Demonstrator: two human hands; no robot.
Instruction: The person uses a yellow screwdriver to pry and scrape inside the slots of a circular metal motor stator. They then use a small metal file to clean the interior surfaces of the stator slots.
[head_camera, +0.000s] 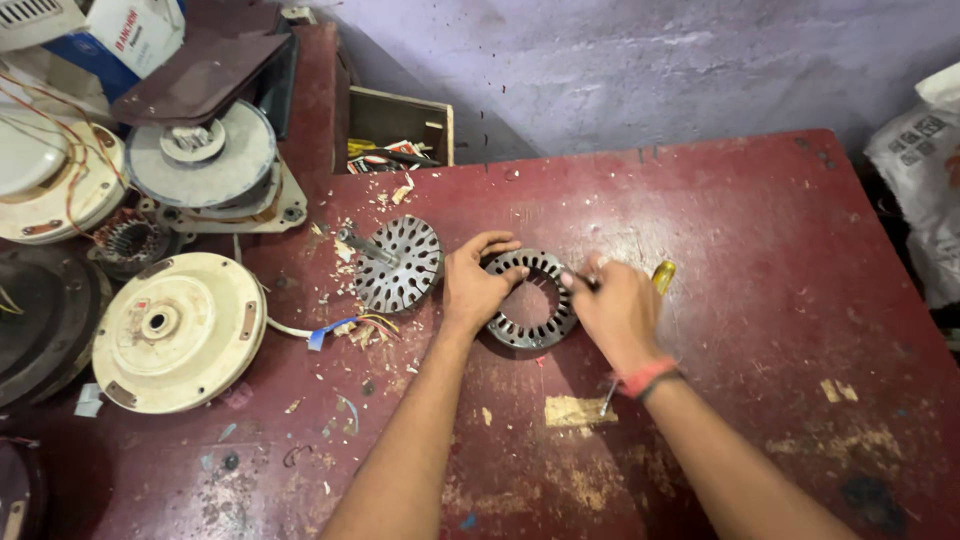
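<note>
1. On a worn red desk (760, 260), a person's left hand (475, 285) lies on the near-left rim of a slotted metal stator ring (532, 300), fingers curled over its edge to pin it flat.
2. The right hand (618, 310) is closed around a yellow-handled screwdriver (664, 275), fingers wrapped tight; the tool's tip meets the ring's right side, though the exact contact point is covered by the fingers.
3. The ring lies at the middle of the desk, with its right edge and part of its left edge covered by the two hands.
4. Just to the left, touching nothing, rests a round slotted rotor disc (400, 264) with a shaft sticking out at its upper left.
5. Scraps and shavings (345, 245) litter the desk around that disc, beside a short bundle of coloured wires (365, 325).
6. Further left sits a cream-coloured round motor cover (178, 332); above it a grey motor housing (205, 160) is stacked on a plate.
7. An open wooden box (400, 125) holding small tools stands against the wall behind the desk.
8. A white printed sack (920, 190) is cut off at the right edge; dark round parts at the left edge are too shadowed to identify.
</note>
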